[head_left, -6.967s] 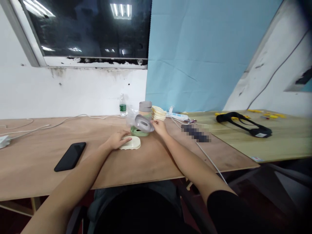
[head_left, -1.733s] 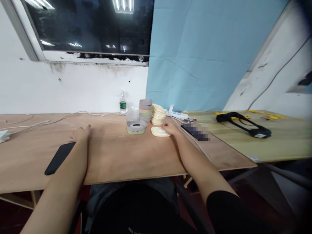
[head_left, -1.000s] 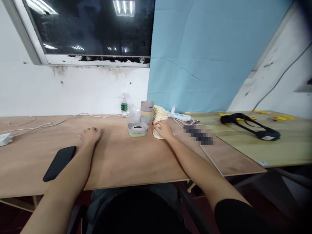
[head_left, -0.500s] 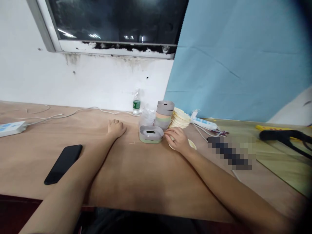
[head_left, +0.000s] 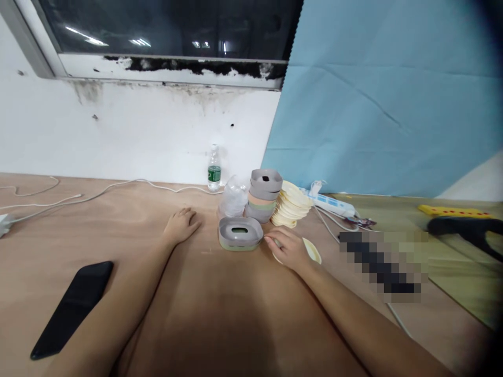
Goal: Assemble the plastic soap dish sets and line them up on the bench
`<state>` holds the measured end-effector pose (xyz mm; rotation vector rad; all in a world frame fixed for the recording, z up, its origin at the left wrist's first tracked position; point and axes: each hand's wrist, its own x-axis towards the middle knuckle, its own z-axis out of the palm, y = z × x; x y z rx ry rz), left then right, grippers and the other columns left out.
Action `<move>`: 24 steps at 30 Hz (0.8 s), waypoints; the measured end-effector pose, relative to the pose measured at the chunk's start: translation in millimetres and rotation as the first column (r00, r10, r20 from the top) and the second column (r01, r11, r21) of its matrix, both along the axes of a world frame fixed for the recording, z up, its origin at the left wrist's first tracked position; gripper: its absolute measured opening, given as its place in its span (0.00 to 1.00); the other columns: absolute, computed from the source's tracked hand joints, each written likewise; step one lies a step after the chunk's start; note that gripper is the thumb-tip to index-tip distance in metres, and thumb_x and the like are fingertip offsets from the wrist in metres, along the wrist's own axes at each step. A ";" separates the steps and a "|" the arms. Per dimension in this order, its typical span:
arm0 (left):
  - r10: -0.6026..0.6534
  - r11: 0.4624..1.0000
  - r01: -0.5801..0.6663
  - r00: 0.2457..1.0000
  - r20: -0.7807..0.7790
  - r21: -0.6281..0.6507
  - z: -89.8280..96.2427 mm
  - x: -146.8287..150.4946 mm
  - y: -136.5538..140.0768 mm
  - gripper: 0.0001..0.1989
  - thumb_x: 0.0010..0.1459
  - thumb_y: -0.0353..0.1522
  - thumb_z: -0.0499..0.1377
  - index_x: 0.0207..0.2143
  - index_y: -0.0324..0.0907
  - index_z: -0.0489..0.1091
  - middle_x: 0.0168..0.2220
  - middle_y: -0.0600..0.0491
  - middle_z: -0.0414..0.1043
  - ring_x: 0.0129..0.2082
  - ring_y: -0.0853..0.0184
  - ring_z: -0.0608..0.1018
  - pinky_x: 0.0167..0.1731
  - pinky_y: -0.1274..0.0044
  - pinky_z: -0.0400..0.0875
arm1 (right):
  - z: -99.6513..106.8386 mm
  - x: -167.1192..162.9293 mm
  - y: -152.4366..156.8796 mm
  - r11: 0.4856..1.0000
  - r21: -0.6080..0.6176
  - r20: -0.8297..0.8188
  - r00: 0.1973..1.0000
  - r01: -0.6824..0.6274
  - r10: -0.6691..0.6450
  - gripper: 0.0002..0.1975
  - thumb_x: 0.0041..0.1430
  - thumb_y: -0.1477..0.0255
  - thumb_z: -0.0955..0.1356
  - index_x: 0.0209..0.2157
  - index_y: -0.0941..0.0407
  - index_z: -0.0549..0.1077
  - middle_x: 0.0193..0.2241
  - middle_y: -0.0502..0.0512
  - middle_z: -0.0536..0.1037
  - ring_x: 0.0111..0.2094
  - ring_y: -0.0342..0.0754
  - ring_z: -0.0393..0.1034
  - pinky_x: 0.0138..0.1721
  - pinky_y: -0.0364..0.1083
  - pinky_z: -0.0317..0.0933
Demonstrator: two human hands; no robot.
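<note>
My left hand (head_left: pixel 182 225) lies palm down on the table with its fingers stretched out, holding nothing. To its right stands a grey oval-cornered plastic box (head_left: pixel 231 231) with a slot in its middle, nested on a pale green one (head_left: pixel 238 247). My right hand (head_left: pixel 288 246) is beside that box, fingertips at its right edge; I cannot tell whether they touch. Its fingers are loosely curved, the thumb a little apart. Under this hand lies a cream lid-like piece (head_left: pixel 313 251), partly hidden. Behind are a stack of grey, peach and green boxes (head_left: pixel 266 183) and a stack of cream pieces (head_left: pixel 291 205).
Clear plastic pieces (head_left: pixel 234 196) and a water bottle (head_left: pixel 214 170) stand near the wall. A black phone (head_left: pixel 73 309) lies by my left forearm. White cables (head_left: pixel 145 181) cross the table's back; a power strip (head_left: pixel 332 204) is at the right.
The view has shifted, so the table things sit lower in the picture. Both hands stay in about the same places beside the boxes.
</note>
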<state>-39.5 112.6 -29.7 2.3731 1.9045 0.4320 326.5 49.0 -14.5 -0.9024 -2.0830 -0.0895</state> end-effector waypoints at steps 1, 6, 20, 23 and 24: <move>0.005 1.000 -0.005 1.000 -0.003 0.002 -0.1 0.0 -0.2 0.28 0.59 0.49 0.49 0.54 0.42 0.66 0.61 0.41 0.59 0.62 0.52 0.60 0.58 0.63 0.54 | -1.5 1.6 1.0 1.000 -0.005 -0.021 1.000 0.015 -0.015 0.06 0.59 0.71 0.65 0.33 0.51 0.75 0.30 0.55 0.77 0.32 0.49 0.71 0.35 0.49 0.66; 0.016 1.000 -0.016 1.000 -0.010 -0.006 1.0 1.3 -2.3 0.27 0.59 0.49 0.49 0.54 0.43 0.67 0.61 0.41 0.59 0.62 0.53 0.61 0.58 0.62 0.55 | -8.1 10.6 8.1 0.993 -0.052 -0.028 0.993 0.109 -0.111 0.06 0.59 0.71 0.65 0.32 0.51 0.74 0.24 0.52 0.75 0.25 0.47 0.69 0.28 0.47 0.63; -0.013 1.000 0.013 1.000 0.009 0.003 -5.4 -5.1 -4.8 0.29 0.59 0.50 0.50 0.55 0.42 0.67 0.62 0.44 0.59 0.63 0.55 0.60 0.60 0.64 0.55 | -2.0 8.1 9.6 0.969 -0.236 0.176 0.984 0.070 -0.029 0.09 0.62 0.71 0.62 0.32 0.52 0.74 0.26 0.52 0.76 0.28 0.46 0.70 0.30 0.45 0.60; -0.013 0.999 0.013 1.000 -0.011 0.029 -6.3 -5.2 -5.6 0.28 0.60 0.49 0.49 0.54 0.41 0.67 0.61 0.44 0.60 0.63 0.55 0.60 0.60 0.63 0.56 | 0.3 7.0 8.0 0.960 -0.265 0.194 0.980 0.090 -0.038 0.11 0.63 0.71 0.62 0.31 0.54 0.74 0.25 0.52 0.76 0.28 0.45 0.69 0.30 0.43 0.58; -0.013 0.999 0.013 1.000 -0.016 0.031 -6.2 -4.8 -5.6 0.28 0.60 0.49 0.49 0.54 0.41 0.67 0.61 0.43 0.60 0.62 0.55 0.61 0.60 0.63 0.57 | 0.5 6.9 7.6 0.957 -0.274 0.196 0.980 0.093 -0.040 0.11 0.63 0.71 0.62 0.32 0.54 0.74 0.25 0.52 0.76 0.28 0.44 0.69 0.30 0.43 0.58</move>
